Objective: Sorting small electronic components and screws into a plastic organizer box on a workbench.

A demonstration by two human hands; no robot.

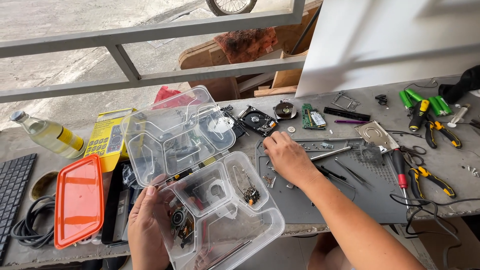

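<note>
Holding the clear plastic organizer box from below, the left hand is seen at the lower left, fingers wrapped on the box's near-left edge, thumb up against the hinge area. Box is open, lid tilted up and back, compartments partly filled with small screws and metal parts. Box is kept off the bench, overhanging its front edge.

Right hand is laid palm-down on the grey work mat, fingers curled together with tips down at the mat's upper left corner; whether anything is pinched under them cannot be told. Loose screws are scattered on the mat just beside the hand. A metal rod and tweezers lie just right of it.

Behind the hand: an opened hard drive, a disc platter, a green circuit board. Right side of bench: a drive cover plate, a red-handled screwdriver, yellow-handled pliers, green batteries.

Left of the box: an orange lid, a yellow package, a glass bottle, a keyboard, a coiled black cable. All set on a concrete bench by a grey railing.
</note>
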